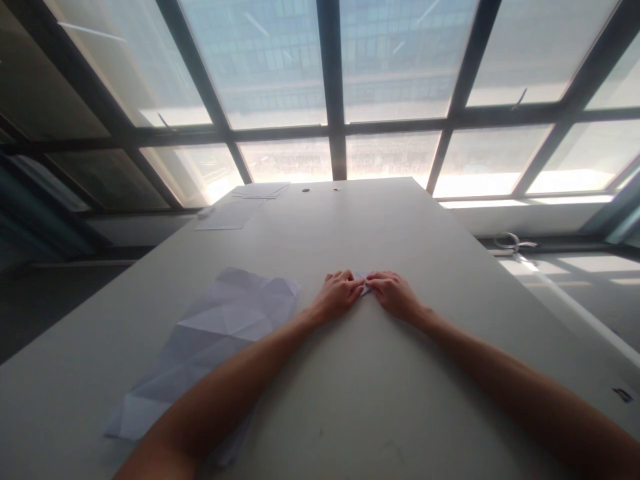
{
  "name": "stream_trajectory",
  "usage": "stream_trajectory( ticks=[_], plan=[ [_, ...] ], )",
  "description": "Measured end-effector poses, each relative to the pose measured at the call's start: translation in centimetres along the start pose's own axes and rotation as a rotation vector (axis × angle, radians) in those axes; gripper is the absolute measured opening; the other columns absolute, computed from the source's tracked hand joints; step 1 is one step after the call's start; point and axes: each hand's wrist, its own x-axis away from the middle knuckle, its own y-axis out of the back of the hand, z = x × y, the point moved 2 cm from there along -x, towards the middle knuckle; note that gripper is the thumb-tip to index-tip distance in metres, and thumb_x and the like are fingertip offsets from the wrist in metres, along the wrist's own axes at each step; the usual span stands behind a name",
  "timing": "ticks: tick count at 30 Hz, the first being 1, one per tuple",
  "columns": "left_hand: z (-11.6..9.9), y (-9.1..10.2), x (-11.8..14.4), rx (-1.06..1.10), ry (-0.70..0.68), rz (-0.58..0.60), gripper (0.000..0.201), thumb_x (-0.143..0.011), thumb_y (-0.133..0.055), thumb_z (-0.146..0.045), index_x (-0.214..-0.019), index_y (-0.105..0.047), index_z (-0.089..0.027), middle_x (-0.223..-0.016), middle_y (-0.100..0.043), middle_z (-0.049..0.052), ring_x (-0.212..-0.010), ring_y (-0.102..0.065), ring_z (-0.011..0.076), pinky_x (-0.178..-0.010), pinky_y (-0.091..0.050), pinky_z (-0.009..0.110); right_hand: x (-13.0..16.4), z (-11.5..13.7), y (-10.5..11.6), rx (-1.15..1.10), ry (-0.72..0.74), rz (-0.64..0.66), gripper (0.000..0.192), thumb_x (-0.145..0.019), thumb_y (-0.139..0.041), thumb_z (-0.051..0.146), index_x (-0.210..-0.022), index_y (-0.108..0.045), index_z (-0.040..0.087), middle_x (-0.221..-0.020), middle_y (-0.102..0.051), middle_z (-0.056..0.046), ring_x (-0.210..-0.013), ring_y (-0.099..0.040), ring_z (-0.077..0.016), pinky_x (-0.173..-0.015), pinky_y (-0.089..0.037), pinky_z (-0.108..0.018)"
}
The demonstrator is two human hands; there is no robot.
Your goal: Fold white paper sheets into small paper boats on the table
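A small folded piece of white paper lies on the table between my hands, mostly covered by my fingers. My left hand is closed on its left side, fingertips pressed down at the paper. From the right, my right hand meets it with bent fingers, also pressing on the paper. The fingertips of both hands are almost touching. A large creased sheet of white paper lies to the left, partly hidden beneath my left forearm.
The white table stretches toward the windows. Flat white sheets lie at its far left corner, near a round hole. A dark mark shows at the right edge. A white coiled cable is beyond the table.
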Motion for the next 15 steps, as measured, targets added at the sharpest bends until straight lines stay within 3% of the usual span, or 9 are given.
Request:
stream_trajectory(
  ticks=[3,6,11,15],
  plan=[
    [0.1,-0.1,-0.1,0.047,-0.018,-0.014,0.031,-0.099,-0.043,-0.037,-0.110,-0.072,-0.031,-0.092,-0.063,0.004,-0.096,-0.058,0.0208,-0.093,-0.041,0.036,0.0,0.2,0.1,0.033,-0.024,0.001,0.030,-0.095,-0.048,0.026,-0.110,-0.073,0.025,-0.122,-0.068,-0.005,-0.114,-0.060,-0.0213,-0.105,-0.038,-0.033],
    [0.1,-0.2,-0.1,0.082,-0.029,-0.052,0.025,-0.096,-0.051,-0.036,-0.105,-0.073,-0.030,-0.099,-0.064,0.004,-0.101,-0.058,0.0205,-0.097,-0.041,0.036,0.1,0.4,0.0,0.050,-0.034,0.005,0.030,-0.097,-0.047,0.032,-0.109,-0.072,0.023,-0.123,-0.067,-0.006,-0.114,-0.060,-0.0212,-0.105,-0.038,-0.033],
    [-0.1,-0.2,-0.2,0.197,-0.090,-0.070,0.021,-0.094,-0.052,-0.029,-0.110,-0.065,-0.024,-0.127,-0.060,0.005,-0.119,-0.055,0.0185,-0.106,-0.040,0.032,0.0,0.3,-0.6,0.087,-0.073,0.051,0.041,-0.096,-0.046,0.035,-0.133,-0.057,0.019,-0.142,-0.053,-0.010,-0.132,-0.046,-0.0231,-0.114,-0.028,-0.039],
    [0.0,-0.1,-0.2,0.264,-0.147,-0.048,0.023,-0.094,-0.047,-0.020,-0.106,-0.065,-0.022,-0.131,-0.060,0.006,-0.127,-0.050,0.0182,-0.110,-0.038,0.031,0.1,0.2,-1.2,0.088,-0.111,0.090,0.053,-0.096,-0.045,0.041,-0.142,-0.047,0.015,-0.149,-0.043,-0.014,-0.139,-0.038,-0.0236,-0.117,-0.022,-0.041]
  ],
)
